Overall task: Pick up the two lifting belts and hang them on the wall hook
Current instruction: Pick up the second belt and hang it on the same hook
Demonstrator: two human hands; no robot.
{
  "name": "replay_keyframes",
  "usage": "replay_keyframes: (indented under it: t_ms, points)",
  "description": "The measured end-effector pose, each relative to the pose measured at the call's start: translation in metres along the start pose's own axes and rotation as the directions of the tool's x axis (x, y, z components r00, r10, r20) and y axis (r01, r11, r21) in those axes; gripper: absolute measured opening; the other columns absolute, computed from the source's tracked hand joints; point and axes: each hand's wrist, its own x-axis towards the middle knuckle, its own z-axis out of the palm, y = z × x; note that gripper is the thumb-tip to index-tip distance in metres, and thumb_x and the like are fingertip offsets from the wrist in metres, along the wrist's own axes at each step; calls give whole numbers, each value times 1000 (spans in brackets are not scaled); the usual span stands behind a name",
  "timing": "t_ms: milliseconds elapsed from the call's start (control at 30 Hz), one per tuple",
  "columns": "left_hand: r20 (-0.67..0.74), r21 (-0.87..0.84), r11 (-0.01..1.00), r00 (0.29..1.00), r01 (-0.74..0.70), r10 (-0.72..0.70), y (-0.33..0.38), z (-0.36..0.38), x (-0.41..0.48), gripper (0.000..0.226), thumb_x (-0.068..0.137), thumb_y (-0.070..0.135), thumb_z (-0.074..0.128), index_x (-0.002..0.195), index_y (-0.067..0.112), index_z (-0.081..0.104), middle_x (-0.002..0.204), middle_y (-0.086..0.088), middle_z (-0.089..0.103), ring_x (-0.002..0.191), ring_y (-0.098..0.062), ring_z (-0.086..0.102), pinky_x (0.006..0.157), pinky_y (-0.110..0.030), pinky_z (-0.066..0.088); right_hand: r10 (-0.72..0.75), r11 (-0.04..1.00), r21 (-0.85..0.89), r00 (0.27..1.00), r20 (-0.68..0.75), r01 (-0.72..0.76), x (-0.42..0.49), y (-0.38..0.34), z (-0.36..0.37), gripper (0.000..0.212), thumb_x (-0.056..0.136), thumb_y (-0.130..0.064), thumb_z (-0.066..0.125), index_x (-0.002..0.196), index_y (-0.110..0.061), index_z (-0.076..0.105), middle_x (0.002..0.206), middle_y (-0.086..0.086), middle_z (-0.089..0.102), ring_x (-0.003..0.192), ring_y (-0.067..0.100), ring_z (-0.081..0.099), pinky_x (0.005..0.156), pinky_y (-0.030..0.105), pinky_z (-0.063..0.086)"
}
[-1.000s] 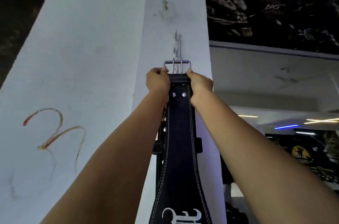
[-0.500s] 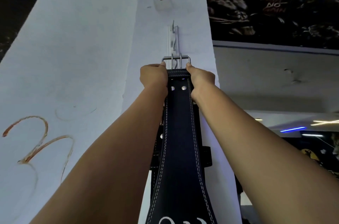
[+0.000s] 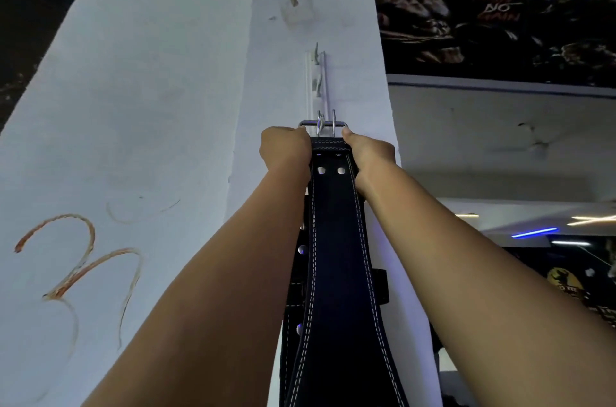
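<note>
2 hands are raised against a white pillar (image 3: 186, 79), both clenched on the top end of a black lifting belt (image 3: 336, 256). Left hand (image 3: 285, 148) grips the belt's left edge, fingers wrapped out of sight behind it; right hand (image 3: 370, 153) grips the right edge likewise. The silver buckle (image 3: 322, 124) sits just above and between the fingers, its 2 prongs pointing upward, held close against the pillar face. A metal wall hook (image 3: 318, 73) on a thin vertical strip stands directly above the buckle; whether the buckle frame touches the strip's lower end cannot be told. The belt hangs down from the fingers between the 2 forearms, white stitching along both edges, 2 rivets just below the grip.

A second dark belt (image 3: 293, 306) lies behind the first, below the left fingers, showing rivets along its left edge; how it is supported cannot be told. A clear plastic hook (image 3: 295, 4) is fixed to the pillar well above the fingers. An orange scrawl (image 3: 76, 260) marks the pillar far to the left. A dark poster (image 3: 493, 19) covers the upper wall to the right.
</note>
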Motion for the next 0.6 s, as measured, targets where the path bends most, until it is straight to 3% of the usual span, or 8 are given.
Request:
replay_keyframes:
  t_ms: [100,167,233,267,333,400,467,600]
  points:
    - [-26,39,994,994,-106,107,-5,-1,-6,38,90,16,55,53,14,45,57,-2,45,58,-24,44,65,-27,40,-76,997,-35,997,-15,75,-9,4,-3,23,83,-34,65,72,-14,62,67,-2,51,83,24,54,74,32,51]
    - [-41,59,979,979,-197,199,-9,-2,-12,31,92,18,51,62,10,52,62,-7,48,60,-24,42,64,-26,37,-158,987,-16,987,-17,158,-16,10,-6,26,86,-33,62,99,-13,70,74,-2,56,67,18,55,59,21,46]
    - [-32,66,956,957,-286,288,-17,-2,-20,25,95,19,46,76,8,57,73,-12,52,68,-24,44,67,-27,35,-240,971,-10,970,-36,240,-18,18,-7,30,87,-31,61,110,-14,67,89,-2,60,50,6,49,43,8,40]
    - [-10,92,937,940,-338,340,-24,-1,-26,24,96,20,43,87,7,61,85,-14,58,78,-26,51,72,-27,36,-269,963,-12,962,-56,268,-19,22,-7,31,86,-31,62,112,-14,66,94,-1,62,49,5,49,42,6,40]
    - [102,207,864,888,-460,448,-40,-4,-41,34,98,19,37,127,6,51,129,-14,53,119,-25,48,93,-23,33,-290,957,-28,953,-88,289,-24,31,-9,33,85,-30,63,112,-11,64,101,4,68,56,11,56,58,17,47]
    - [238,280,772,820,-571,520,-54,-10,-53,47,100,17,32,146,7,25,154,-11,27,142,-21,24,106,-15,17,-301,953,-74,949,-93,295,-30,40,-12,30,85,-27,63,107,-6,64,91,6,70,60,9,54,70,26,45]
    - [305,355,697,782,-623,544,-65,-18,-62,51,100,17,28,148,7,13,159,-10,13,146,-19,12,109,-17,12,-337,937,-119,939,-71,327,-38,48,-17,26,86,-24,62,100,-2,67,77,2,67,62,10,52,71,25,41]
    - [374,540,566,780,-623,501,-76,-32,-79,52,100,22,27,149,10,13,160,-5,10,147,-17,11,110,-37,25,-363,928,-114,929,-65,354,-56,56,-27,30,85,-21,64,109,-4,66,102,11,72,91,21,64,82,27,47]
